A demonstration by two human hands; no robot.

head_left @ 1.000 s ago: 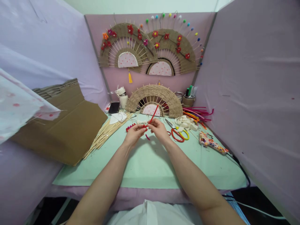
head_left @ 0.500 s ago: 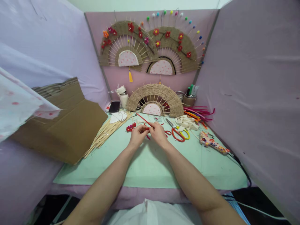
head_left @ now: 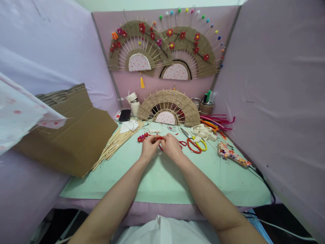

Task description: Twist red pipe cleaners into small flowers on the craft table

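Above the middle of the table my left hand (head_left: 150,146) and my right hand (head_left: 172,145) meet at the fingertips. Both are closed on a red pipe cleaner (head_left: 159,138), of which only a short bent part shows; the fingers cover the rest. Just left of my left hand lies a small cluster of red and purple pipe-cleaner flowers (head_left: 142,137). To the right of my right hand are red-handled scissors (head_left: 194,146) beside a yellow-handled pair (head_left: 202,144). Behind the hands stands a twine-wrapped fan (head_left: 169,96) with a dotted half-round centre.
A floral glue gun (head_left: 233,155) with a black cable lies at right. Colourful pipe cleaners (head_left: 218,122) and white cord (head_left: 203,132) lie behind it. Thin wooden sticks (head_left: 116,144) and a large cardboard sheet (head_left: 68,135) are at left. Decorated fans (head_left: 188,37) hang on the back panel.
The long free end of the red pipe cleaner stood up, then swung left, and now no longer shows above the hands. My hands have drawn closer together.
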